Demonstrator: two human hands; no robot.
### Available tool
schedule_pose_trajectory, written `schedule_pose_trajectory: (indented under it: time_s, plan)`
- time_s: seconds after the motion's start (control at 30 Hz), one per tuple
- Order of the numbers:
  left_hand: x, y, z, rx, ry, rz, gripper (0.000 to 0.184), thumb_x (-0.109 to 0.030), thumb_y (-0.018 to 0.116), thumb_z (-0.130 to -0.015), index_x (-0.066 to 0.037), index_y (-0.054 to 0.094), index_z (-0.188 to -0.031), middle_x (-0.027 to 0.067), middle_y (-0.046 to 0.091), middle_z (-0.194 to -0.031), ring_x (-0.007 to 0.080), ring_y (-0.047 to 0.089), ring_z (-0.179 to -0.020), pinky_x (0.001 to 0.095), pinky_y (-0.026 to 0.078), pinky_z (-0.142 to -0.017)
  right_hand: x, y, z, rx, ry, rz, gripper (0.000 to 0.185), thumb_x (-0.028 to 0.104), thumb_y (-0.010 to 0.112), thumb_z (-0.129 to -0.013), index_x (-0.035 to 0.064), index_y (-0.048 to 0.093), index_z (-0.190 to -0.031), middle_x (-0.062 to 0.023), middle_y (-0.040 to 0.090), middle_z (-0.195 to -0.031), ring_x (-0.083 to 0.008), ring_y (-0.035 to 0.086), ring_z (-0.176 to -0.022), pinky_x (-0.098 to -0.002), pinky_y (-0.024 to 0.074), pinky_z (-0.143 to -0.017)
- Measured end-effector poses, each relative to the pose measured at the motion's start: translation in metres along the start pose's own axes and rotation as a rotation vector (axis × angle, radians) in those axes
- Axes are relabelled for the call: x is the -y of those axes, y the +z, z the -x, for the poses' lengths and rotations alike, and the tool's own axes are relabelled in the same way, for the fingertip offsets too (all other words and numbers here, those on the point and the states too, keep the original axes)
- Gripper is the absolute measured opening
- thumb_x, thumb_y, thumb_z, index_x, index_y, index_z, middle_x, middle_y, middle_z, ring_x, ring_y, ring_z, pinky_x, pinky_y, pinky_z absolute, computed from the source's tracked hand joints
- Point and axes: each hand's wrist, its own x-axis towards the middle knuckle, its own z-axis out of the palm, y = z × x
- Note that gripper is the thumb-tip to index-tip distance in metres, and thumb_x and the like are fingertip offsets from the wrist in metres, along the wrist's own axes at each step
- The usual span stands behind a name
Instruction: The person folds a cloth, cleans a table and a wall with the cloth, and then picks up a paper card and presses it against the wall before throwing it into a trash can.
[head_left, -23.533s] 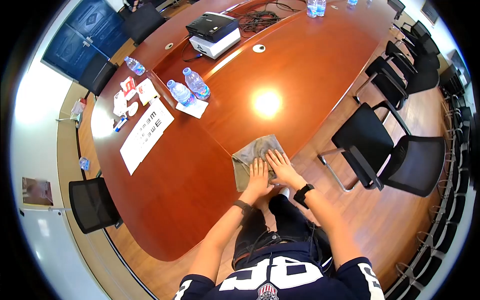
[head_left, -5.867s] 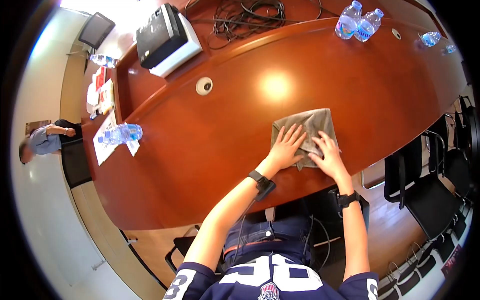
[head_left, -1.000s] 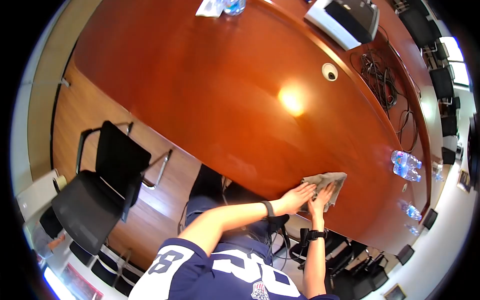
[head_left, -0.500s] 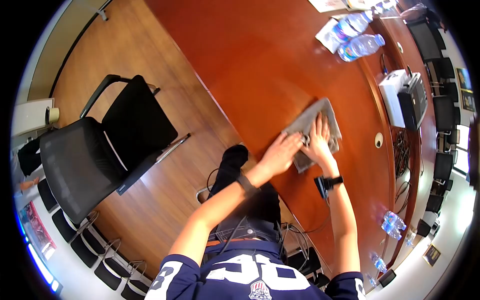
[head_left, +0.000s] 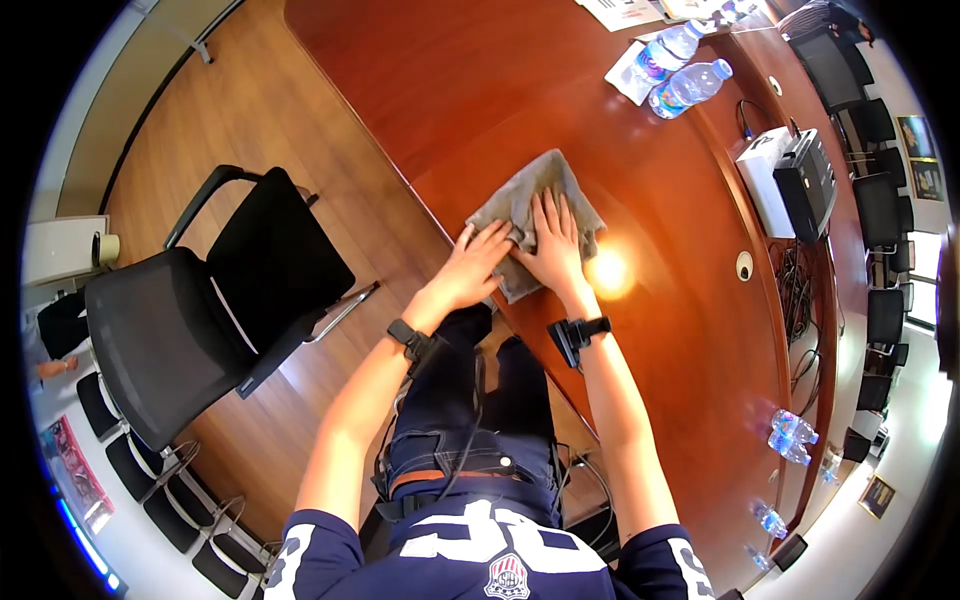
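A grey cloth [head_left: 566, 180] lies spread on the reddish-brown wooden table [head_left: 450, 110], close to its left edge, with a small bunched fold near its middle. My left hand [head_left: 468, 268] rests on the cloth's left corner, fingers stretched out and palm down. Beside it my right hand [head_left: 553, 245] presses flat on the cloth, its fingers spread and pointing away from me. The two thumbs nearly meet at the fold. Both wrists wear black bands, and part of the cloth is hidden under the hands.
Two water bottles [head_left: 690, 88] lie on papers at the far side. A white box [head_left: 765, 180] and a black device [head_left: 806, 185] stand on the right ledge, near cables [head_left: 795, 290]. More bottles [head_left: 792, 437] are lower right. A black chair [head_left: 190, 320] stands left.
Both hands and the cloth have slid left across the table, toward its near-left edge. A bright light reflection now shows on the tabletop right of the cloth.
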Motion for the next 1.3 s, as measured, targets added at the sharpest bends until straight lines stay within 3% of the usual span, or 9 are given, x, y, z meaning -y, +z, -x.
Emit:
schedule_pose_trajectory:
  time_s: [0.2,0.33,0.47,0.67,0.77,0.87,1.0,1.07,1.3]
  plan:
    - [-0.058,0.034,-0.056,-0.014,-0.013,0.001,0.06,-0.018,0.058,-0.081,0.0,0.036,-0.134,0.0141,0.024,-0.148,0.0265,0.014,-0.14,0.0522,0.01,-0.112,-0.076,-0.038,0.014,0.007,0.038,0.037,0.09,0.038,0.073,-0.068,0.012,0.03,-0.142,-0.0078,0.024,-0.15,-0.0298,0.016,-0.139,-0.0458,0.0156,-0.112]
    - [-0.122,0.065,-0.103,0.064,-0.071,-0.052,0.061,-0.017,0.057,-0.078,0.002,0.038,-0.133,0.0173,0.032,-0.144,0.0302,0.023,-0.137,0.0521,0.018,-0.109,-0.139,-0.053,0.059,-0.028,0.174,0.081,0.092,0.041,0.071,-0.067,0.0117,0.028,-0.143,-0.0063,0.021,-0.151,-0.0293,0.013,-0.14,-0.0498,0.0086,-0.112]
    - [-0.195,0.159,-0.097,-0.079,0.154,-0.084,0.063,-0.012,0.056,-0.068,0.004,0.044,-0.127,0.0203,0.034,-0.142,0.0318,0.024,-0.136,0.0507,0.023,-0.107,-0.185,-0.081,0.171,-0.025,0.351,0.032,0.097,0.041,0.071,-0.066,0.011,0.023,-0.144,-0.0092,0.017,-0.152,-0.033,0.01,-0.14,-0.053,0.0079,-0.111]
    - [-0.298,0.231,-0.041,0.216,0.497,0.002,0.06,-0.017,0.062,-0.067,-0.001,0.049,-0.123,0.0157,0.034,-0.144,0.0262,0.024,-0.138,0.0471,0.021,-0.109,-0.201,-0.096,0.376,0.037,0.671,0.07,0.104,0.037,0.075,-0.063,0.0088,0.019,-0.145,-0.0115,0.012,-0.153,-0.0368,0.009,-0.14,-0.0566,0.0112,-0.109]
    - [-0.306,0.247,-0.012,0.184,0.633,0.088,0.053,-0.014,0.059,-0.07,-0.002,0.05,-0.121,0.0123,0.032,-0.146,0.0236,0.022,-0.139,0.0453,0.021,-0.11,-0.18,-0.101,0.431,0.12,0.624,0.045,0.109,0.04,0.077,-0.06,0.0031,0.019,-0.144,-0.019,0.006,-0.152,-0.039,0.004,-0.14,-0.0552,0.0099,-0.11]
    - [-0.282,0.257,-0.015,0.127,0.753,0.153,0.046,-0.012,0.054,-0.075,-0.004,0.051,-0.121,0.0112,0.033,-0.145,0.0232,0.027,-0.137,0.0422,0.026,-0.109,-0.173,-0.115,0.421,0.325,0.6,0.057,0.112,0.041,0.079,-0.058,-0.001,0.02,-0.142,-0.0224,0.002,-0.151,-0.0412,-0.001,-0.139,-0.0566,0.0088,-0.109]
    - [-0.248,0.227,-0.025,0.027,0.682,0.152,0.045,-0.013,0.053,-0.078,-0.005,0.049,-0.122,0.0107,0.034,-0.145,0.0228,0.028,-0.136,0.0378,0.029,-0.107,-0.176,-0.115,0.354,0.406,0.458,0.061,0.118,0.045,0.081,-0.055,-0.0089,0.019,-0.139,-0.0254,-0.002,-0.15,-0.0446,-0.006,-0.138,-0.0591,0.0056,-0.108]
    - [-0.22,0.185,-0.023,0.078,0.577,0.12,0.045,-0.013,0.053,-0.078,-0.004,0.048,-0.123,0.0106,0.034,-0.145,0.0226,0.029,-0.136,0.0383,0.029,-0.107,-0.157,-0.114,0.3,0.37,0.319,0.068,0.111,0.048,0.08,-0.055,-0.0086,0.028,-0.135,-0.0281,0.002,-0.149,-0.0479,-0.003,-0.137,-0.0611,0.0045,-0.107]
    - [-0.06,0.048,0.011,0.111,0.424,0.048,0.051,-0.017,0.057,-0.08,-0.005,0.045,-0.128,0.0086,0.032,-0.146,0.0204,0.03,-0.134,0.0353,0.029,-0.105,-0.045,-0.061,0.113,0.446,0.056,0.081,0.114,0.045,0.083,-0.051,-0.0045,0.028,-0.138,-0.0251,0.006,-0.15,-0.0465,0.0,-0.137,-0.0611,0.0065,-0.108]
